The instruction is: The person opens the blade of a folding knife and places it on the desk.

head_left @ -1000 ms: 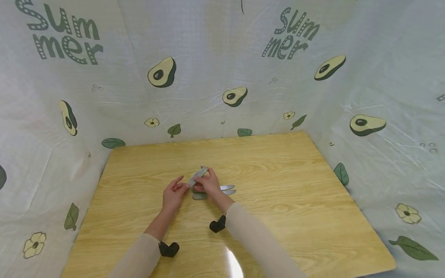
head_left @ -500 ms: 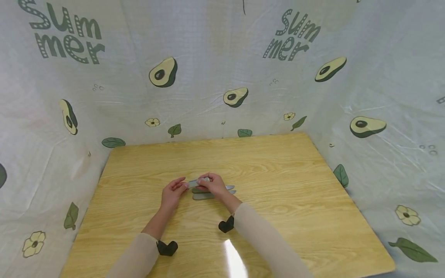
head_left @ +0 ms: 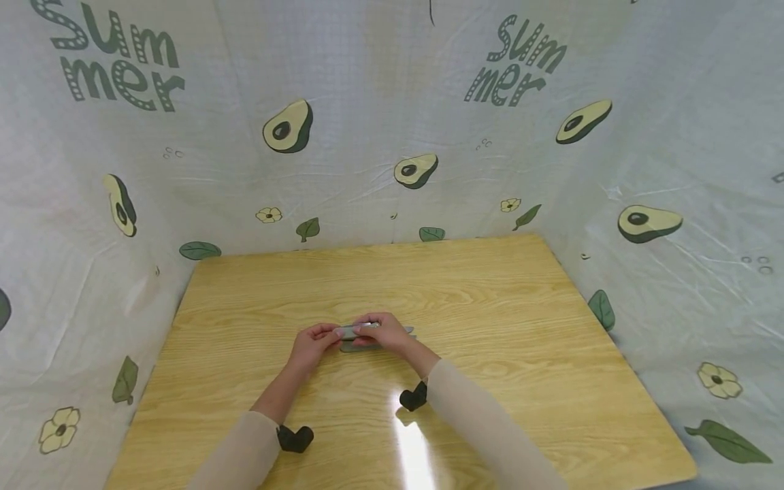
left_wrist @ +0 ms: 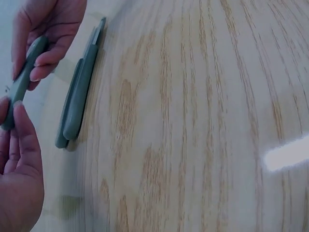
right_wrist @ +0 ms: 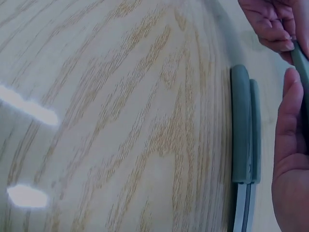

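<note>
My left hand (head_left: pixel 311 347) pinches one end of a short grey-green handle (left_wrist: pixel 23 84) between thumb and fingers. From the other side my right hand (head_left: pixel 388 335) grips its far end, and those fingers hide most of that end. A pale tip shows by the right thumb in the head view. Two table knives with matching green handles and metal blades lie side by side on the wood beneath: the nearer knife (right_wrist: pixel 240 123) and the farther knife (right_wrist: pixel 256 130). In the head view my right hand covers their middles.
The wooden table (head_left: pixel 490 340) has a bright glare patch near its front. A pale curtain (head_left: pixel 349 68) with avocado prints stands behind and at both sides. Black wrist mounts (head_left: pixel 295 439) hang by the sleeves.
Both hands have brought the green-handled thing down and towards me, closer over the two knives. It has turned from slanting upward to nearly level. The knives have not moved.
</note>
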### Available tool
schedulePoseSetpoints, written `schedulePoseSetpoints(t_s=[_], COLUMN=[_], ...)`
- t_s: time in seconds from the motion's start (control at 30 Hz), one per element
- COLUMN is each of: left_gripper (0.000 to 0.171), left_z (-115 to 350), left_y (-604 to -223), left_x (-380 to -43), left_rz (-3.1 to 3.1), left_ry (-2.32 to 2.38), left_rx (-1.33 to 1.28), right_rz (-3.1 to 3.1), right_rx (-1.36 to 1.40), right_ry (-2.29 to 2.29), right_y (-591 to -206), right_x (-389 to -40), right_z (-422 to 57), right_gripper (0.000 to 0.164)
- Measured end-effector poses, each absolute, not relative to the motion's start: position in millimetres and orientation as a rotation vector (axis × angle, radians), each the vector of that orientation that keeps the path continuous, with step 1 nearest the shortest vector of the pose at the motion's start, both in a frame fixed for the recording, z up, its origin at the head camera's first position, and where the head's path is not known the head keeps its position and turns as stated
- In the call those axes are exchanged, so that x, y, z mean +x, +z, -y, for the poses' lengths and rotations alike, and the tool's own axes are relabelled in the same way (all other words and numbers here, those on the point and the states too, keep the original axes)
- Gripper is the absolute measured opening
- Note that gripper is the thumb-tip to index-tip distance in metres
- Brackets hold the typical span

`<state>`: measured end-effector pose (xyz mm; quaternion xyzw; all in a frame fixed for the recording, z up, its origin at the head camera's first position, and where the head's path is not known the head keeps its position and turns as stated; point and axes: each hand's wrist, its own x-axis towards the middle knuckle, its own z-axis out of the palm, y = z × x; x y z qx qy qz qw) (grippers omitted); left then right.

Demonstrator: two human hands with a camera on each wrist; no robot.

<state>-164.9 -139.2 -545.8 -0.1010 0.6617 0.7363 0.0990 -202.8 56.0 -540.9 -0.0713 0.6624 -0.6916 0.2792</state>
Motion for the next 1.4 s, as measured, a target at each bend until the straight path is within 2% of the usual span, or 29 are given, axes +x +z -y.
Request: schedulePoseSetpoints(t_s=[0.27,0.6,0.93,1.2,1.4], left_gripper=[0.026,0.029,0.024,0.029,0.028], left_z=[136.2,134.3,129.8,135.8,141.0], left_y=[-546.0,-545.4,-546.7,-547.5,-545.4], left_x=[-163.2,-158.3,-160.1,-155.7,-152.3], left_rz=[-1.948,-1.983,-1.937,-1.982,-1.981], left_ry=[2.107,2.023,2.05,2.006,1.972], left_rx=[-0.177,-0.104,-0.123,-0.097,-0.022], right_rz=[-1.866,-2.178,-2.245,-2.237,-2.169], right_rx=[-0.252,-0.332,-0.326,-0.214,-0.365], right_ry=[-1.766,-1.523,-1.593,-1.694,-1.612], right_y=[-540.1,-534.0,-530.5,-533.5,-529.6], right_x=[-201.0,-198.9,-197.9,-197.7,-208.4], right_z=[-61.8,-68.4,-70.8,-70.5,-75.7], right_gripper=[0.027,0.022,0.02,0.022,0.022])
